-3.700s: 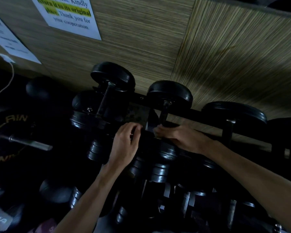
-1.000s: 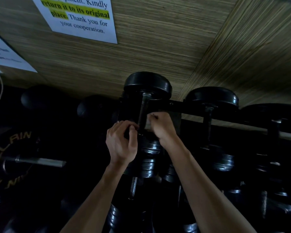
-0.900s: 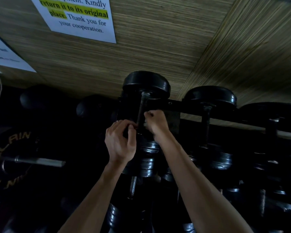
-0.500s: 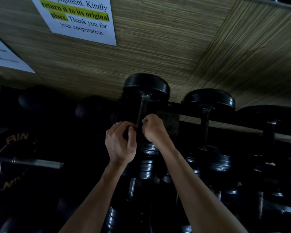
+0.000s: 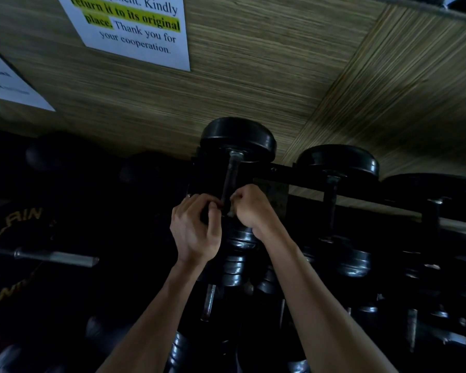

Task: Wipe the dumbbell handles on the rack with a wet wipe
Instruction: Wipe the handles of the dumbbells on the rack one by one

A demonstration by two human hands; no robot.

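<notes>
The right hand (image 5: 249, 208) is curled around the lower part of the handle (image 5: 230, 179) of the top-left dumbbell, and the wipe is probably inside this grip, though it cannot be seen clearly. The left hand (image 5: 195, 230) is also curled, just beside the handle on its left; whether it holds the handle or the rack (image 5: 301, 172) is too dark to tell.

A few seconds ago both hands worked on a dumbbell further right on the rack. A second ago the right hand was still partly open next to this handle, with something pale at its fingers; now the fingers have closed around the bar. This suggests that one handle is finished and the wiping of this one has just begun, so many handles are left.

The rack is a black metal frame with several tiers of black dumbbells, their heads (image 5: 238, 138) close to the wall (image 5: 253, 82). The wall has a striped wood-like cover and meets another wall in a corner at the right. A white notice (image 5: 135, 28) with yellow marking hangs above. At the left lies a bar (image 5: 57, 258) on dark plates.
</notes>
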